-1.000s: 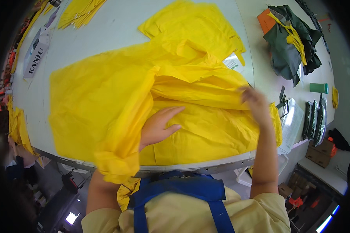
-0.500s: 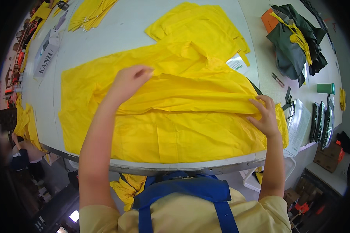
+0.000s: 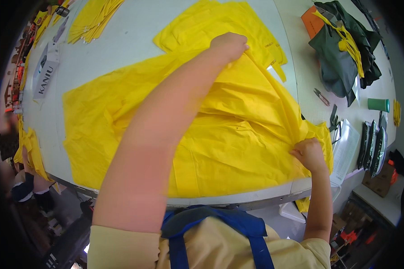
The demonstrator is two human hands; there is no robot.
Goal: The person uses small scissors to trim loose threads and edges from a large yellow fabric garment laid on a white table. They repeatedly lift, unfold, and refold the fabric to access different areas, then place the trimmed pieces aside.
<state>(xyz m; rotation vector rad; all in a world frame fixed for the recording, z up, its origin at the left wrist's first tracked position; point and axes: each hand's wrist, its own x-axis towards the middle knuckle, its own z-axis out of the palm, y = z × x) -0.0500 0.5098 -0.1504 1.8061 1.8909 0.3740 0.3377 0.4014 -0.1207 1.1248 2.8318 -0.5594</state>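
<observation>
The left hand (image 3: pixel 229 46) pinches the yellow cloth (image 3: pixel 262 101) far out; the right hand (image 3: pixel 310 154) pinches it closer in. They sit apart, likely to pull it straight.

The pale table (image 3: pixel 130 36) carries yellow fabric (image 3: pixel 224 139) and snips (image 3: pixel 322 97).

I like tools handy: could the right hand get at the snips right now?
Probably yes, if it lets go: the right hand appears closed on the yellow cloth, but the snips lie uncovered on the table beyond it.
</observation>
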